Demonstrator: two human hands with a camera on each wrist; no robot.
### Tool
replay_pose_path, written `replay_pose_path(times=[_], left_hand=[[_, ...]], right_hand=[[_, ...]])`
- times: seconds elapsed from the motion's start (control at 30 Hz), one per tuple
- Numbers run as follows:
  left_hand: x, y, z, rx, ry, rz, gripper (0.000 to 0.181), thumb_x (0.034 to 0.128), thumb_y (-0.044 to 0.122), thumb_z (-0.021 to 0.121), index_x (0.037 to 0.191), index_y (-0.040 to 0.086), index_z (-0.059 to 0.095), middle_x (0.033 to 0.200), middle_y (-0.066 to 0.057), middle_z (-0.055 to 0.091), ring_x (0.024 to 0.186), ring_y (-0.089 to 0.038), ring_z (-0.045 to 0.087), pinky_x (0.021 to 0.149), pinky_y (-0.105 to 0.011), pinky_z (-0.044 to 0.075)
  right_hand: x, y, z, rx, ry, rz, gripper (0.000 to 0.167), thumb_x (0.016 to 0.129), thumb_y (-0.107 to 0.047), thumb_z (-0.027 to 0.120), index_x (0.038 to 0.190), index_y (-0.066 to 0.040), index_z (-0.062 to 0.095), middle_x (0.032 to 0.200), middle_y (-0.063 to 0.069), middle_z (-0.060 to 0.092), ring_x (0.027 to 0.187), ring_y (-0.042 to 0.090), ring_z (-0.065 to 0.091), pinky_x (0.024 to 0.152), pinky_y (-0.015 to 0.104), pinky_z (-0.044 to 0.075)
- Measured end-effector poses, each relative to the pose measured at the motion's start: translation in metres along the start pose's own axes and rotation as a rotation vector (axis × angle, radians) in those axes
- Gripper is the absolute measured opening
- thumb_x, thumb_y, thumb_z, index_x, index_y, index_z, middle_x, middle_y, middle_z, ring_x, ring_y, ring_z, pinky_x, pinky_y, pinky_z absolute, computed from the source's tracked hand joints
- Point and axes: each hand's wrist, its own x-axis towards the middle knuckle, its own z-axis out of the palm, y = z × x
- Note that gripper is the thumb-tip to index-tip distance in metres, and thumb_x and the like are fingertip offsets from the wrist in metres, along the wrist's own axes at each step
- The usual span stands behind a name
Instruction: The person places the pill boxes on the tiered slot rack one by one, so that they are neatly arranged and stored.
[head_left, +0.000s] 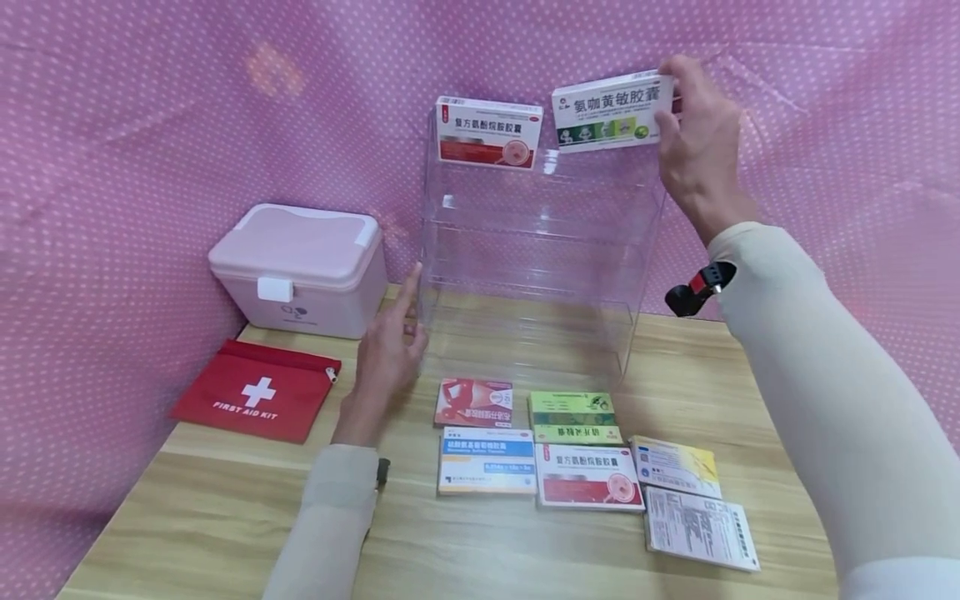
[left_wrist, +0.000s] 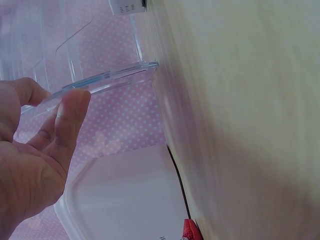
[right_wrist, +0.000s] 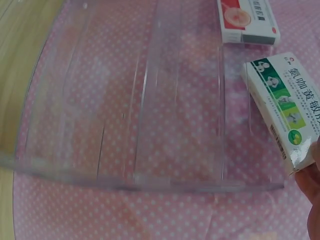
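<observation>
At the upper right of the head view, my right hand [head_left: 703, 129] pinches the right end of a white-and-green medicine box [head_left: 611, 115]. The box is slightly tilted, at the top of a clear tiered display rack [head_left: 536, 258]. A red-and-white medicine box [head_left: 489, 137] stands on the top tier at the left. Low on the rack's left side, my left hand [head_left: 390, 342] holds the side panel's edge; the left wrist view has thumb and fingers [left_wrist: 72, 112] on either side of it. In the right wrist view, the held box [right_wrist: 285, 110] is beside the rack's upper end.
Several medicine boxes lie on the wooden table before the rack, among them a blue-and-white box [head_left: 487, 461] and a green box [head_left: 573, 417]. To the left are a pink lidded case [head_left: 300, 250] and a red first aid pouch [head_left: 255, 392]. Pink dotted cloth [head_left: 150, 125] hangs behind.
</observation>
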Motion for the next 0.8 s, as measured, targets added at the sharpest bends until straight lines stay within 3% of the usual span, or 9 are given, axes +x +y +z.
replay_pose_path(times=[0.13, 0.3, 0.43, 0.5, 0.67, 0.8], left_hand=[[0.000, 0.001, 0.002, 0.002, 0.004, 0.003, 0.109, 0.1006, 0.004, 0.068, 0.162, 0.067, 0.003, 0.145, -0.015, 0.066, 0.109, -0.033, 0.070, 0.085, -0.050, 0.064], [0.000, 0.002, 0.004, 0.011, 0.008, 0.005, 0.109, 0.1008, 0.005, 0.067, 0.163, 0.067, 0.003, 0.146, -0.015, 0.066, 0.108, -0.033, 0.070, 0.083, -0.048, 0.063], [0.000, 0.000, 0.005, 0.004, 0.013, 0.002, 0.109, 0.1006, 0.005, 0.068, 0.162, 0.067, 0.003, 0.150, -0.015, 0.063, 0.111, -0.035, 0.070, 0.083, -0.049, 0.064], [0.000, -0.001, 0.007, 0.001, 0.018, 0.002, 0.110, 0.1004, 0.004, 0.068, 0.162, 0.067, 0.003, 0.152, -0.014, 0.063, 0.111, -0.035, 0.070, 0.084, -0.050, 0.064], [0.001, -0.002, 0.009, -0.003, 0.026, 0.016, 0.108, 0.1008, 0.005, 0.068, 0.163, 0.066, 0.004, 0.152, -0.015, 0.063, 0.111, -0.035, 0.070, 0.085, -0.051, 0.064], [0.002, -0.003, 0.010, 0.005, 0.042, 0.027, 0.108, 0.1005, 0.005, 0.068, 0.164, 0.065, 0.005, 0.153, -0.015, 0.062, 0.110, -0.035, 0.070, 0.082, -0.049, 0.064]], right_hand=[[0.003, -0.004, 0.007, -0.011, -0.034, 0.025, 0.041, 0.107, -0.003, 0.052, 0.146, -0.016, 0.058, 0.142, 0.013, 0.072, 0.127, 0.031, 0.071, 0.108, 0.044, 0.059], [0.007, -0.006, 0.012, -0.015, -0.052, 0.089, 0.043, 0.108, -0.003, 0.052, 0.148, -0.017, 0.057, 0.144, 0.011, 0.071, 0.128, 0.027, 0.071, 0.108, 0.039, 0.060], [0.008, -0.002, 0.015, -0.005, -0.146, 0.152, 0.046, 0.109, -0.006, 0.052, 0.153, -0.018, 0.051, 0.150, 0.010, 0.068, 0.130, 0.025, 0.071, 0.108, 0.036, 0.061], [0.005, 0.001, 0.018, -0.005, -0.181, 0.152, 0.046, 0.109, -0.007, 0.052, 0.154, -0.017, 0.049, 0.149, 0.012, 0.068, 0.129, 0.027, 0.071, 0.107, 0.037, 0.061], [-0.001, 0.006, 0.026, -0.068, -0.173, 0.086, 0.045, 0.108, -0.008, 0.054, 0.152, -0.012, 0.048, 0.142, 0.023, 0.069, 0.126, 0.041, 0.069, 0.106, 0.051, 0.060], [-0.002, 0.004, 0.029, -0.158, -0.237, 0.077, 0.053, 0.108, -0.015, 0.054, 0.159, -0.009, 0.043, 0.153, 0.027, 0.056, 0.142, 0.045, 0.053, 0.123, 0.056, 0.044]])
